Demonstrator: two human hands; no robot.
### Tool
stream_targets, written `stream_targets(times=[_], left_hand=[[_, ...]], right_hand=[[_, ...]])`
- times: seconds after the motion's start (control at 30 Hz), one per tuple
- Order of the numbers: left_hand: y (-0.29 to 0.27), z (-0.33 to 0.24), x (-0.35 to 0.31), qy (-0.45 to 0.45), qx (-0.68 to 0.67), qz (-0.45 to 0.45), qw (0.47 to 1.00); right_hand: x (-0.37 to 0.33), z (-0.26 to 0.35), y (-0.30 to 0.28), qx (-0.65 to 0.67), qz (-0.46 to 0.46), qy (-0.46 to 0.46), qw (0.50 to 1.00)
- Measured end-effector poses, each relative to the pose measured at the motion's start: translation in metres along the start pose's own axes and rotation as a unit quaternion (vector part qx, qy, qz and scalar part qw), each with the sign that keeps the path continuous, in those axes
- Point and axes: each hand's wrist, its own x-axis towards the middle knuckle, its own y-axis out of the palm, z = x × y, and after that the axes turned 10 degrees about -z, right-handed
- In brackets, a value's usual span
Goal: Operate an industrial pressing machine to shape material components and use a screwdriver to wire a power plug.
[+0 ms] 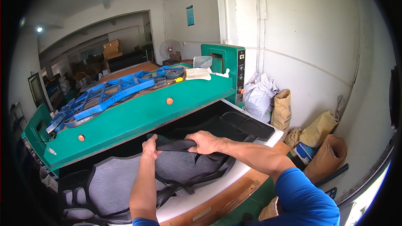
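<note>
Between my two hands runs a dark, flexible strip [175, 145], raised a little over the work surface. The fingers of my left hand [151, 147] pinch its left end. My right hand [204, 142] is closed around the right end. Under and in front of them lies a dark sheet with a grey, felt-like face [115, 180], cut into shapes with several openings at the lower left. Loose black strips [184, 184] tangle along its near edge. Farther right, more black cut material [240, 121] rests on the white bed [274, 136].
A green press beam [188, 100] with orange buttons spans the far side. On top sit blue cutting dies [121, 90], a yellow-handled tool [179, 79] and a clear bin [202, 62]. A white sack [259, 94] and brown paper bags [326, 155] stand by the right wall.
</note>
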Motion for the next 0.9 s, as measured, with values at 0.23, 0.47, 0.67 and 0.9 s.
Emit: stream_targets(times=[0.23,0.47,0.67,0.9], left_hand=[[0.021,-0.021,-0.207,0.148,-0.034,0.138,0.979],[-0.011,0.118,-0.376,0.085,0.079,0.059,0.992],[0.002,0.186,-0.419,0.052,-0.004,-0.033,0.998],[-0.017,0.217,-0.442,0.008,0.003,-0.062,0.998]], right_hand=[[-0.144,-0.003,-0.078,0.149,-0.064,-0.059,0.985],[-0.319,-0.040,-0.033,0.220,-0.097,-0.047,0.969],[-0.396,-0.037,0.034,0.140,-0.357,0.203,0.901],[-0.430,0.017,0.131,0.640,0.122,0.414,0.636]])
